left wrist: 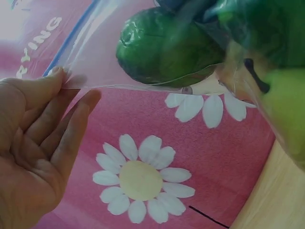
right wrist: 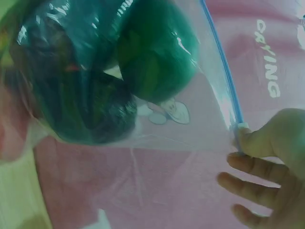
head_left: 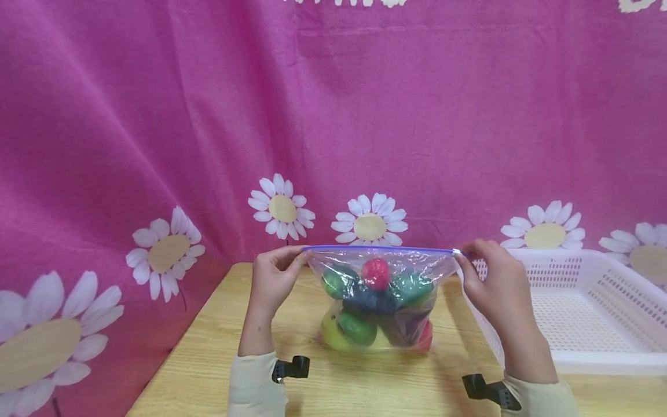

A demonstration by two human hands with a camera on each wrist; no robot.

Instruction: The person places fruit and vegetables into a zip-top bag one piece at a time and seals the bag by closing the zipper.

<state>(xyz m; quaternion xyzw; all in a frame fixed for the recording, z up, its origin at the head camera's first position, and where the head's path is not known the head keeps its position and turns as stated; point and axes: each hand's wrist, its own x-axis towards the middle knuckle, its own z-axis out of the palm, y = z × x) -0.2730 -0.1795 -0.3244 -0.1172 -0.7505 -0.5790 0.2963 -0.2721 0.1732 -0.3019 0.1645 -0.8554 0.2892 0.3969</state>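
A clear zip bag (head_left: 315, 263) full of rounded fruit- or vegetable-like pieces is held upright by its top corners. My left hand (head_left: 272, 278) pinches the left corner between thumb and fingers. At the other corner, my right hand (head_left: 497, 284) pinches the end of the purple-blue zip strip (head_left: 377, 248), beside a white slider (head_left: 457, 252). Through the plastic show a red round piece (head_left: 376, 273), several green ones such as an oval piece (left wrist: 162, 47), a dark purple one (head_left: 409, 325) and something yellow (head_left: 332, 331). Some pieces are partly hidden behind others.
A white perforated plastic basket (head_left: 615, 365) stands on the wooden table (head_left: 219, 330) to the right, close by my right hand. Behind the table hangs a pink cloth (head_left: 417, 127) printed with white daisies. Black wrist mounts (head_left: 292, 368) sit on both sleeves.
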